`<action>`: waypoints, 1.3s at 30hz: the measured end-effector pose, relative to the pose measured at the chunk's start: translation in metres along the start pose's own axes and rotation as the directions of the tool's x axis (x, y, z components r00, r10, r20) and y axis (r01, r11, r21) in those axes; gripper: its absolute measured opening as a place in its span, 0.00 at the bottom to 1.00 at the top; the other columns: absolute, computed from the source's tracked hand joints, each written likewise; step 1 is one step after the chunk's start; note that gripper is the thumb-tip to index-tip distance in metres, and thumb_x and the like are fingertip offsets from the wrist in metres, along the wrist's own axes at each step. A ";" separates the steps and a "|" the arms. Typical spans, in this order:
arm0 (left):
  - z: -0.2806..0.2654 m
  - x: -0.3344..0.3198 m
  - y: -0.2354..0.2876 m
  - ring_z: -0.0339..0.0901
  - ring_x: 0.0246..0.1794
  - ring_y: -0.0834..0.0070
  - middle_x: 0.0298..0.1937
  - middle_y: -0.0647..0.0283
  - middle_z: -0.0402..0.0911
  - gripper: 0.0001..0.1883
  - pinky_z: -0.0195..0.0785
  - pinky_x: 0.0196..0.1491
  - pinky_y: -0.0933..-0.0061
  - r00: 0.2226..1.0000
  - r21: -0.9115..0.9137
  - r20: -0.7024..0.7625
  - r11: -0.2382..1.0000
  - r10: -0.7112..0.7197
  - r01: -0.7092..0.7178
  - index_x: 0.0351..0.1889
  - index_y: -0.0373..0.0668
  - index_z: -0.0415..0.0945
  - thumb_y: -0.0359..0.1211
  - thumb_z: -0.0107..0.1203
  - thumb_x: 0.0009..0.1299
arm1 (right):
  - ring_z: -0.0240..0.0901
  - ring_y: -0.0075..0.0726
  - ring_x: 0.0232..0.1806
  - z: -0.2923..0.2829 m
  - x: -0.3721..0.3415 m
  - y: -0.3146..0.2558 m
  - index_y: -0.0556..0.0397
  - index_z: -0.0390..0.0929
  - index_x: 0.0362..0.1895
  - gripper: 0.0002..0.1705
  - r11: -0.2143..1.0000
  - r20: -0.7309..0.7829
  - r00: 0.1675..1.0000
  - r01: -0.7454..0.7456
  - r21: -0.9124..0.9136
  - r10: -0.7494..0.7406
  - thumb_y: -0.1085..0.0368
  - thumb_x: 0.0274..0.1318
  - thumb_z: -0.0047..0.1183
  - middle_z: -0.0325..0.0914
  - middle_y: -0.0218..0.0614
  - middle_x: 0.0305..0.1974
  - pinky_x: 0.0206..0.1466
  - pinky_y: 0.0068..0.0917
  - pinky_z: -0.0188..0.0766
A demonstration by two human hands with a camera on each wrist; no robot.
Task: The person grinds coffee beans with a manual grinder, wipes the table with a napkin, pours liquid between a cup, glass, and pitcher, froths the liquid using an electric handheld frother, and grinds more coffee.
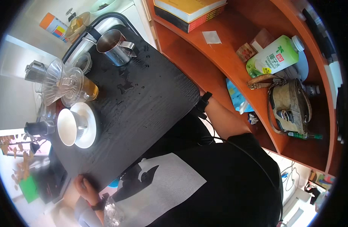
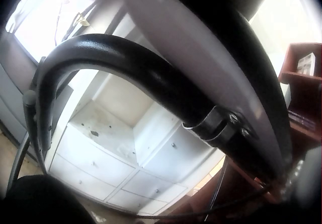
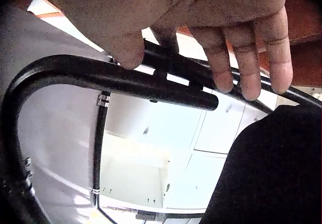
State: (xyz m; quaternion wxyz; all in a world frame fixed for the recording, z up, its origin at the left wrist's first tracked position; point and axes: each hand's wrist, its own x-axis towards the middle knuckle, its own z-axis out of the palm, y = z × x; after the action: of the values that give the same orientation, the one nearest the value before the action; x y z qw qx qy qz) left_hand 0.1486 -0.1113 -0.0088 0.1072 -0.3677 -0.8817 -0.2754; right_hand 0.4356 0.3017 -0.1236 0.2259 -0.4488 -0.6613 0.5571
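While our left hand (image 1: 86, 190) rests, fingers loosely curled, by the tabletop (image 1: 151, 104) at seven o'clock, our right hand (image 3: 201, 15) has straight fingers; a white cup (image 1: 68, 128) sits at eight.

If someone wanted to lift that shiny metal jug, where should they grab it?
Probably by the handle, coming from the person's right. The metal jug stands on the black table with its handle jutting out to that side, while a clear cup sits close on the other side.
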 end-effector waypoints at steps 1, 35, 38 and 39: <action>-0.001 0.000 -0.002 0.69 0.41 0.62 0.37 0.55 0.72 0.05 0.61 0.48 0.67 1.000 0.033 0.006 0.999 0.018 -0.018 0.34 0.34 0.70 0.25 0.46 0.62 | 0.73 0.28 0.32 -0.001 0.000 0.000 0.59 0.74 0.43 0.15 1.000 -0.002 1.000 -0.017 -0.002 0.017 0.64 0.53 0.51 0.76 0.34 0.32 0.36 0.23 0.68; -0.008 0.006 0.004 0.54 0.64 0.53 0.61 0.51 0.62 0.21 0.47 0.64 0.58 1.000 0.090 0.022 0.996 -0.022 0.020 0.51 0.36 0.68 0.26 0.48 0.57 | 0.60 0.36 0.59 -0.055 -0.029 -0.093 0.51 0.58 0.62 0.28 0.967 0.094 0.977 0.203 -0.156 -0.190 0.68 0.56 0.46 0.61 0.45 0.59 0.59 0.27 0.58; -0.010 0.006 0.004 0.55 0.64 0.53 0.60 0.52 0.63 0.21 0.47 0.64 0.58 0.994 0.080 0.108 0.997 -0.032 0.023 0.51 0.37 0.68 0.26 0.49 0.57 | 0.56 0.38 0.62 -0.037 -0.036 -0.102 0.51 0.57 0.63 0.29 0.952 0.115 0.960 0.270 -0.143 -0.255 0.68 0.56 0.46 0.59 0.43 0.61 0.62 0.29 0.53; -0.009 0.007 0.006 0.56 0.63 0.53 0.59 0.52 0.64 0.21 0.47 0.64 0.58 0.994 0.079 0.104 0.997 -0.030 0.022 0.50 0.37 0.68 0.26 0.49 0.57 | 0.54 0.37 0.64 -0.031 -0.037 -0.105 0.52 0.56 0.63 0.29 0.916 0.153 0.932 0.353 -0.189 -0.328 0.68 0.56 0.45 0.57 0.41 0.62 0.64 0.29 0.49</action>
State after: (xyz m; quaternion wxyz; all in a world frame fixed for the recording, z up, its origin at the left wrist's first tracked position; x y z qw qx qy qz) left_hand 0.1475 -0.1091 0.0040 0.0712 -0.3658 -0.9009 -0.2226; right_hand 0.4427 0.2892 -0.0093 0.2304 -0.3144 -0.7974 0.4607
